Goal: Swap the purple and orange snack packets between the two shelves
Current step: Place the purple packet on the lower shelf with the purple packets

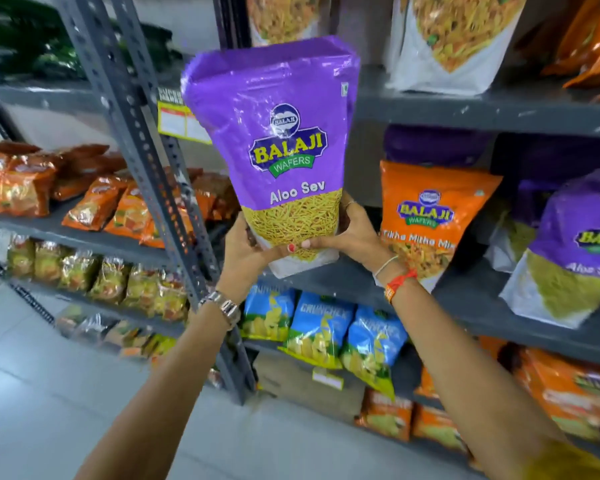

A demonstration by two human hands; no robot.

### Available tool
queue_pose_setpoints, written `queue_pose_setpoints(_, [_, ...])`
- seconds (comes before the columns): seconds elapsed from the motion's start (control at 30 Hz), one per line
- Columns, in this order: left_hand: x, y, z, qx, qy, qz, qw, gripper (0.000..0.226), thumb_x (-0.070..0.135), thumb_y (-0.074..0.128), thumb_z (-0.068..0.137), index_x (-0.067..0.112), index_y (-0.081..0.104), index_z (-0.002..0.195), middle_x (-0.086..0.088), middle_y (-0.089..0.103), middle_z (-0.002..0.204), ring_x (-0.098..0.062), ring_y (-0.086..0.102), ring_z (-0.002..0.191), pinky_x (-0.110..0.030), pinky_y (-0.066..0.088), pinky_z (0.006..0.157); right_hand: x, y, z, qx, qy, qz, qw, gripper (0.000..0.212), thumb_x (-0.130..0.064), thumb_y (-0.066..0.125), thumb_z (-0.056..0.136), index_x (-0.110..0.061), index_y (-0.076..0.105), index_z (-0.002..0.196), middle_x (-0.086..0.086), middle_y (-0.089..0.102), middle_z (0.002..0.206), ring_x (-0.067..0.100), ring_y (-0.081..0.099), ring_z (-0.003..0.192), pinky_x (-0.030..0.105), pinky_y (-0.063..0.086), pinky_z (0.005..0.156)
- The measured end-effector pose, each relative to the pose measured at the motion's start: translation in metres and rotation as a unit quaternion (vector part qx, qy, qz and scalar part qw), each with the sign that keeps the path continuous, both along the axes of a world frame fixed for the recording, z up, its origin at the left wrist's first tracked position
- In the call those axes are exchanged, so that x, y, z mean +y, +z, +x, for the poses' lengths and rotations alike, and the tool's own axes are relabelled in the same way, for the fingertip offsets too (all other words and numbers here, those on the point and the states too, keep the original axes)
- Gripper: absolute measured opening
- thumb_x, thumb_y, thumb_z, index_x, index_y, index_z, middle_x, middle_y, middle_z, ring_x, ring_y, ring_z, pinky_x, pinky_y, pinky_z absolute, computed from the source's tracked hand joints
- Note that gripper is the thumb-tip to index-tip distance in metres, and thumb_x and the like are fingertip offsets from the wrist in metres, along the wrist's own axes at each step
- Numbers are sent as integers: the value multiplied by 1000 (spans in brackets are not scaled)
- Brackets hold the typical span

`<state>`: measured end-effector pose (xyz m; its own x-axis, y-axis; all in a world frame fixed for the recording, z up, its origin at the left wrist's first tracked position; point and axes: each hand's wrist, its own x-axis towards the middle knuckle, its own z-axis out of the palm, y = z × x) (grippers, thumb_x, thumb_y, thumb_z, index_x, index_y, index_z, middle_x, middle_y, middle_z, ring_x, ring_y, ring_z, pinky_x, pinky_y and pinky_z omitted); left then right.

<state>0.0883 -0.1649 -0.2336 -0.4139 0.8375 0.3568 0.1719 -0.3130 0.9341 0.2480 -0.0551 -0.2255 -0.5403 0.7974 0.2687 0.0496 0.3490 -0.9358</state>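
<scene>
Purple glossy plastic Aloo Sev packet [278,147] is upright in the air before the grey metal shelves [465,112], left hand [246,251] and right hand [354,233] clamped on its base; keep it level when shelving.

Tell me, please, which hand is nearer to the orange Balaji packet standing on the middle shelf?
Right. The right hand grips the purple packet just beside the orange Balaji packet; the left hand holds the purple packet's far side.

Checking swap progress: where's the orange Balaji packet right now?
Head view, right of centre: the orange packet stands on the middle shelf, just right of the held purple packet.
</scene>
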Motion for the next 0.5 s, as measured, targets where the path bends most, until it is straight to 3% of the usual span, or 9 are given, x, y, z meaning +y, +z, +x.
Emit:
queue_pose_setpoints(0.1, [9, -34, 7, 9, 20, -25, 999, 81, 48, 86, 39, 25, 51, 109, 5, 63, 108, -1, 63, 98, -24, 53, 83, 4, -30, 10, -39, -22, -32, 998, 79, -5, 88, 56, -17, 47, 122, 10, 55, 130, 21, 51, 124, 40, 45, 105])
queue_pose_setpoints(0.2, [20, -66, 16, 22, 51, -61, 997, 80, 33, 86, 40, 14, 54, 111, -3, 66, 103, -10, 63, 96, -35, 54, 84, 7, -54, 22, -59, -33, -61, 996, 76, -2, 84, 61, -10, 46, 125, 15, 51, 136, 17, 46, 123, 27, 42, 96])
queue_pose_setpoints(0.33, [39, -89, 36, 17, 76, -99, 992, 65, 12, 87, 51, 4, 55, 108, 8, 61, 85, 15, 57, 71, -13, 47, 61, 21, -79, 27, -52, -55, -72, 995, 91, 6, 82, 59, -4, 36, 136, 19, 53, 136, 22, 50, 123, 21, 51, 95])
queue_pose_setpoints(0.43, [55, -100, 51, -17, 95, -118, 988, 59, 4, 84, 55, 5, 55, 107, 6, 63, 84, 12, 59, 71, -12, 47, 63, 33, -92, 28, -43, -70, -98, 992, 108, 6, 80, 62, -8, 16, 148, 18, 44, 146, 25, 43, 135, 38, 44, 108])
queue_pose_setpoints(0.5, [66, -107, 56, -26, 101, -124, 987, 64, 14, 86, 53, 10, 55, 109, -1, 66, 93, -7, 64, 85, -26, 52, 74, 41, -98, 30, -47, -79, -102, 991, 103, 7, 78, 64, -10, 19, 147, 12, 45, 145, 23, 43, 135, 43, 41, 110])
